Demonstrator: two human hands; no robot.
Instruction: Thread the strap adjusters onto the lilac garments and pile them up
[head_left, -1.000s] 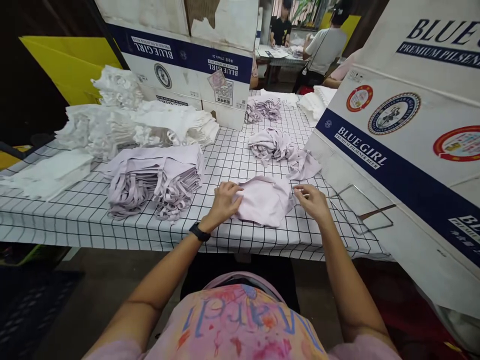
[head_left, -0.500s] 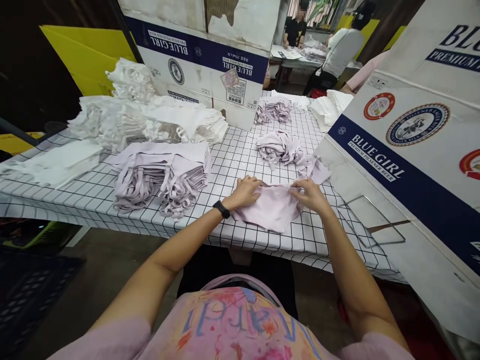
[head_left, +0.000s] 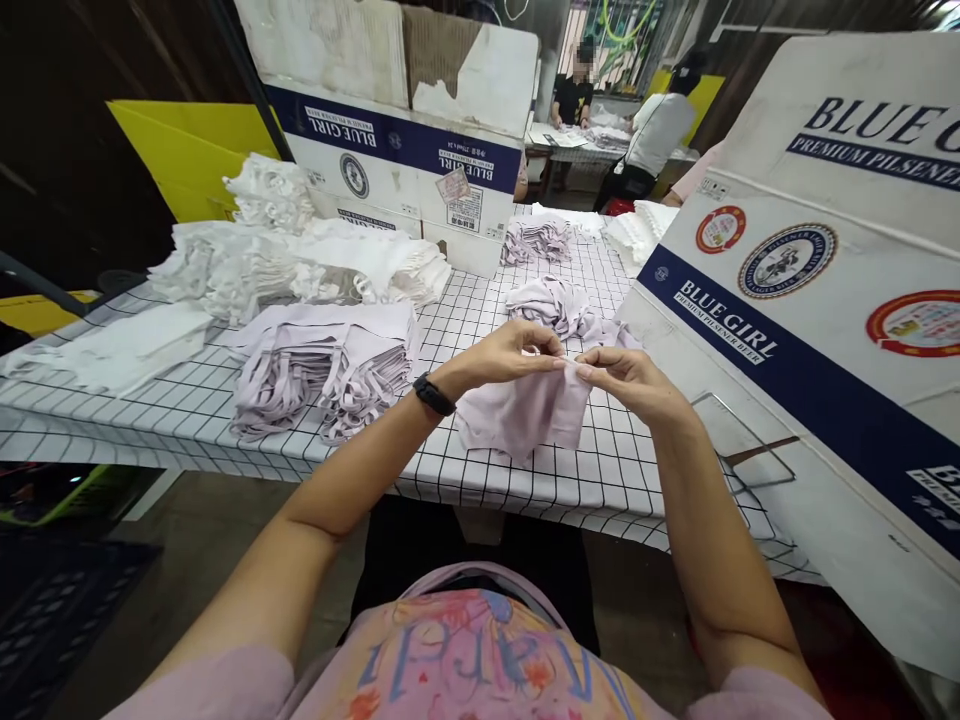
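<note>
At the near edge of the black-gridded white tablecloth [head_left: 480, 475]: one pale lilac fabric piece [head_left: 525, 415], lifted just above the cloth, its lower part draping onto the table.

- Left hand [head_left: 514, 355], black band at the wrist: thumb and fingertips pinched shut on the piece's top edge.
- Right hand [head_left: 626, 378]: pinched on the same edge, fingertips meeting the left's.
- Nine o'clock of the hands: tall stack of flat lilac pieces [head_left: 330, 365] with looped straps, apparently finished.
- Twelve o'clock: small loose heap of crumpled lilac pieces [head_left: 551, 303], apparently unhandled.
- Ten o'clock: white fabric piles [head_left: 300, 260].
- Four o'clock: bent wire frame [head_left: 750, 440] beside a white-and-blue beer carton [head_left: 810, 300].

Work judged well advanced, with a few pieces left.
</note>
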